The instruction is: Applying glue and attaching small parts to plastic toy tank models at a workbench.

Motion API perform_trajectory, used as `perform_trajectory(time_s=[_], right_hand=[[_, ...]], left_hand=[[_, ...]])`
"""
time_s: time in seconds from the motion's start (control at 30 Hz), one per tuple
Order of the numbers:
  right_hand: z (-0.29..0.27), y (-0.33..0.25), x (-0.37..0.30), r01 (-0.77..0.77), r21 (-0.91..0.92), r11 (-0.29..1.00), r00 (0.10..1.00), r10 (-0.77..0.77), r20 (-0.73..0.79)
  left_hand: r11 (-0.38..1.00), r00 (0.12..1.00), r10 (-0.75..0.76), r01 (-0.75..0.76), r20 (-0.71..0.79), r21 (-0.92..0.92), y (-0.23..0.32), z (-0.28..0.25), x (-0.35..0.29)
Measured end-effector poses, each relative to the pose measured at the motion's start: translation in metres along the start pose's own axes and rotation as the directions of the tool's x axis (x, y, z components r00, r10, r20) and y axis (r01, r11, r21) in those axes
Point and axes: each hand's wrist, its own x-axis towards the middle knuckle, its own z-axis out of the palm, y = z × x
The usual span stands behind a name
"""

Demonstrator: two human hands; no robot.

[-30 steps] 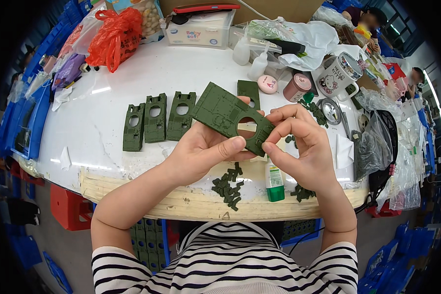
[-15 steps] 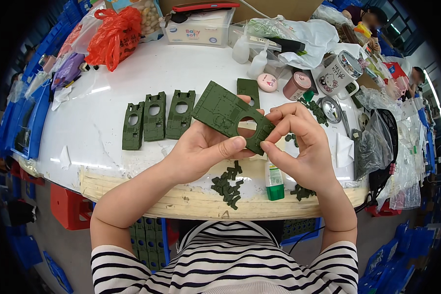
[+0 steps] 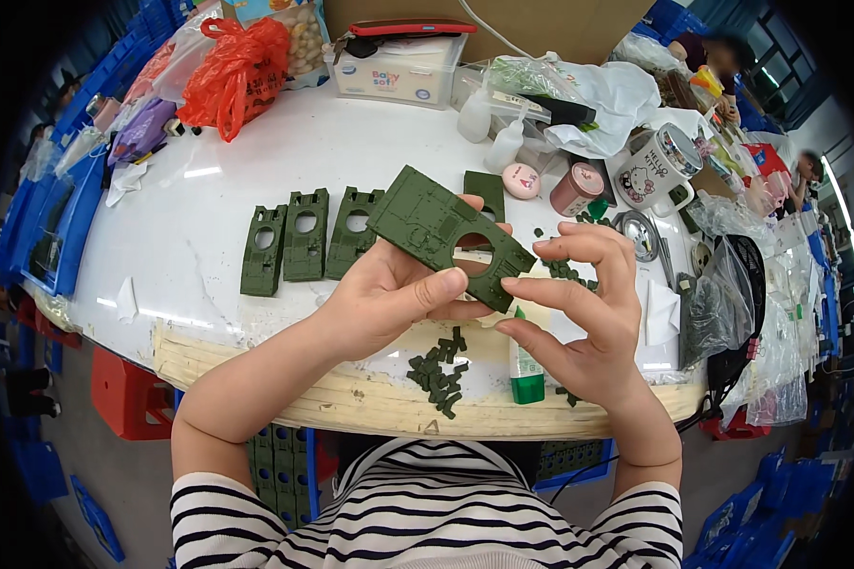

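A dark green plastic tank hull part (image 3: 427, 220) with a round hole is tilted above the table's near edge. My left hand (image 3: 384, 294) grips it, thumb on the top face and fingers beneath. At its right end, my right hand (image 3: 593, 318) has its fingers apart; the index fingertip is at the hull's edge, and whether it touches is hard to tell. Three similar hulls, the left one (image 3: 262, 251), the middle one (image 3: 305, 248) and a partly hidden one (image 3: 351, 228), lie to the left. Another hull (image 3: 485, 190) shows behind the held one.
Small green parts (image 3: 435, 373) lie in a heap near the front edge, with more parts (image 3: 571, 273) beyond my right hand. A green-and-white glue bottle (image 3: 528, 384) sits between. Farther back are squeeze bottles (image 3: 506, 147), a mug (image 3: 650, 175), a plastic box (image 3: 399, 74) and a red bag (image 3: 232, 76).
My right hand's fingers have spread from a pinch at the hull's right end and drawn slightly back. My left hand keeps the hull in nearly the same place.
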Motion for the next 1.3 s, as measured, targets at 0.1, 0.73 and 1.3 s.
perform_trajectory(time_s=[0.1, 0.73, 1.3], right_hand=[[0.003, 0.001, -0.002, -0.008, 0.000, 1.000, 1.000, 0.008, -0.029], [0.010, 0.000, -0.004, -0.097, 0.099, 0.990, 0.994, 0.102, -0.049], [-0.005, 0.002, 0.001, -0.020, 0.141, 0.990, 1.000, 0.023, -0.017]], left_hand=[[0.999, 0.999, 0.036, -0.036, 0.003, 0.030, -0.001, 0.001, 0.000], [0.982, 0.991, 0.136, -0.133, -0.017, 0.137, -0.006, 0.006, -0.001], [0.991, 0.988, -0.135, 0.135, 0.073, 0.007, 0.000, -0.006, -0.001]])
